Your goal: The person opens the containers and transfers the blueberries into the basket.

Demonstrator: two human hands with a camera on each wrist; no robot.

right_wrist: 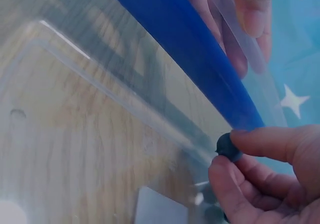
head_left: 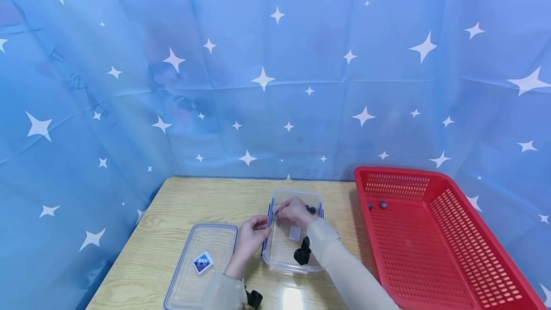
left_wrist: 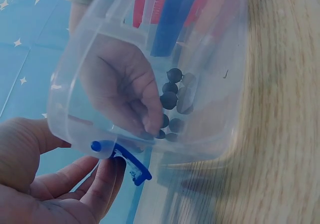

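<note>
Inside a clear plastic box [head_left: 284,257] with blue latches, my right hand [head_left: 294,210] is at the far left corner. Thumb and fingertips pinch a blueberry [right_wrist: 228,147], low by the box wall. Several more blueberries [left_wrist: 170,100] lie in a line along the far end of the box, partly hidden by the right hand in the head view. My left hand [head_left: 253,237] holds the left wall of the box, with its thumb at the rim and its fingers by a blue latch [left_wrist: 131,164]. A pale rectangular pad [head_left: 294,232] lies on the box floor.
Left of the box, a clear lid [head_left: 215,238] with a blue edge and a label lies on the wooden table [head_left: 163,219]. A large red basket [head_left: 424,252] stands on the right, with two blueberries [head_left: 383,204] near its far left corner. A starry blue curtain [head_left: 292,61] hangs behind.
</note>
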